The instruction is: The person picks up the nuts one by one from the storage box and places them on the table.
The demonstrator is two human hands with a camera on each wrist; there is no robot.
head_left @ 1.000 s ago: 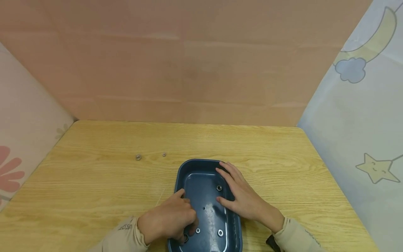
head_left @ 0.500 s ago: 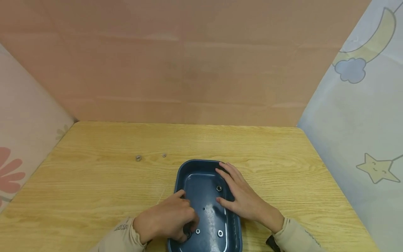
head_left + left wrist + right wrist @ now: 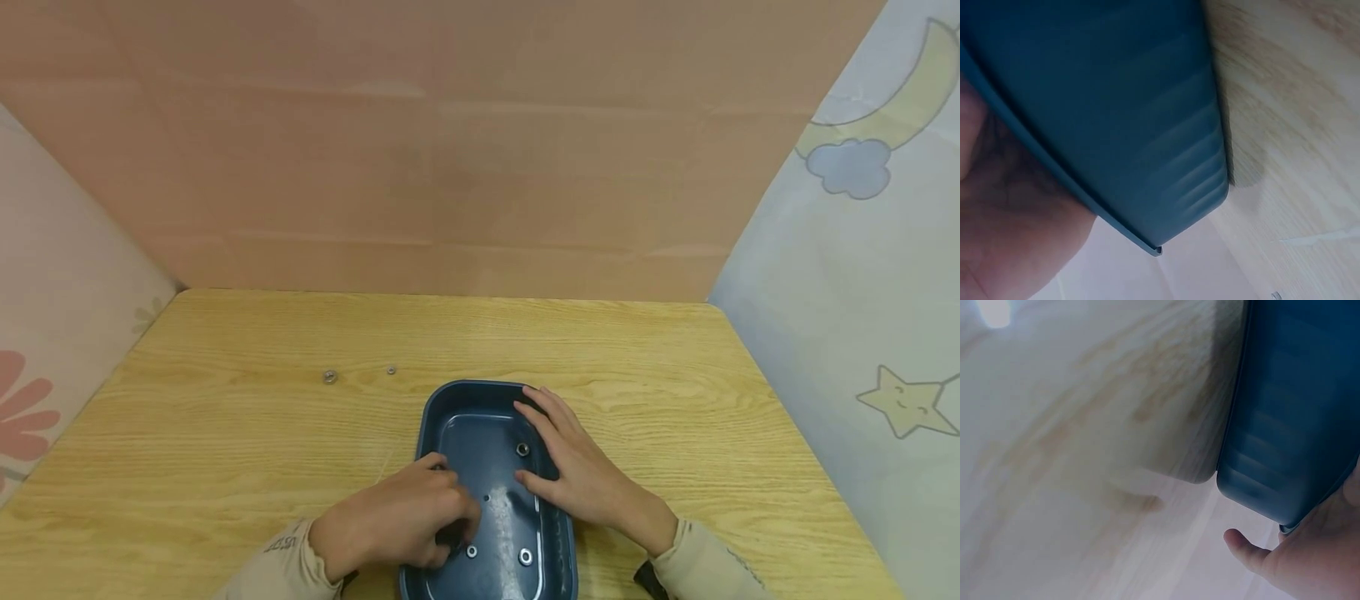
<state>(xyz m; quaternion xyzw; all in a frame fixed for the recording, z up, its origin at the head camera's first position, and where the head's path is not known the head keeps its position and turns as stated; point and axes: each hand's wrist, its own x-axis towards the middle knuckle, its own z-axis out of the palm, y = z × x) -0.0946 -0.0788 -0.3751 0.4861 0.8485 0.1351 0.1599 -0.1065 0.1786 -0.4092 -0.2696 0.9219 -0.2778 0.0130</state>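
A dark blue tray (image 3: 480, 400) lies on the table in the head view, its near end cut off by the frame. My left hand (image 3: 405, 512) reaches over its left rim. Its curled thumb and fingers pinch a metal nut, now mostly hidden between them. My right hand (image 3: 581, 471) rests across the right rim with its fingers spread. Inside the tray lie a hex nut (image 3: 522, 449) close to the right fingertips, a small nut (image 3: 471, 551) beside the left fingers, and a ring-shaped nut (image 3: 525, 557) near the right side. A tiny piece (image 3: 486, 497) sits mid-tray.
On the wooden table (image 3: 225, 467), beyond the tray to the left, lie a larger nut (image 3: 330, 377) and a smaller nut (image 3: 391, 370). A brown paper wall (image 3: 450, 167) closes the back, with patterned walls at both sides. Something black (image 3: 648, 579) shows by the right sleeve.
The left hand's fingers have closed around the nut at the tray's near left and lifted slightly away from that corner. The right hand stays in place.
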